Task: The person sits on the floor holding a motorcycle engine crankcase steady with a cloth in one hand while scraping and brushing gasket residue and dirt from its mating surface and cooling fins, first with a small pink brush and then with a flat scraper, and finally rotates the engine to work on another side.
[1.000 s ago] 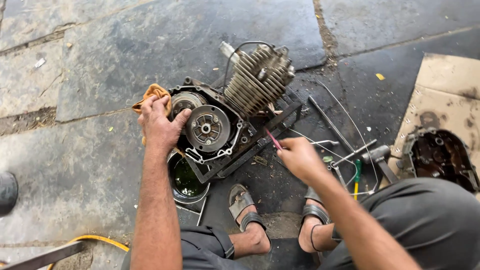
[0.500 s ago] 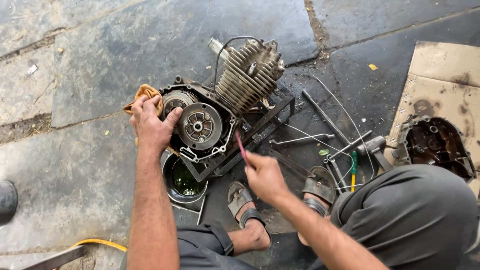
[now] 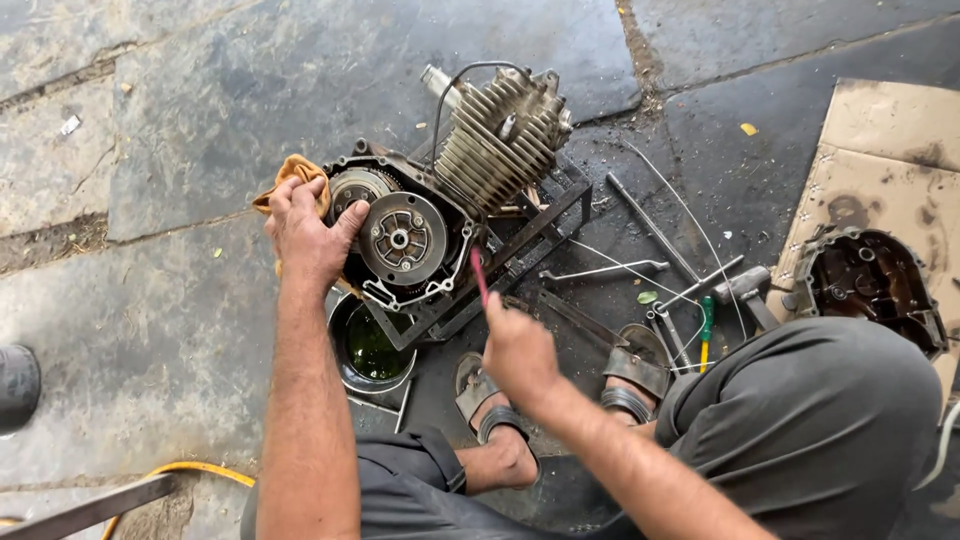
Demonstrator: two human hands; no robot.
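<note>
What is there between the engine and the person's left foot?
In the head view, a round bowl of green liquid sits between the engine and the left foot.

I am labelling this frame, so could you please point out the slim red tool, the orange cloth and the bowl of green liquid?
Slim red tool [image 3: 479,276], head view, mid-shaft.
Orange cloth [image 3: 294,168], head view, upper fold.
Bowl of green liquid [image 3: 338,372], head view, left rim.

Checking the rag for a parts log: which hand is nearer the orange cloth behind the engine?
Left. The left hand lies on the orange cloth; the right hand is apart, below the engine.
</note>
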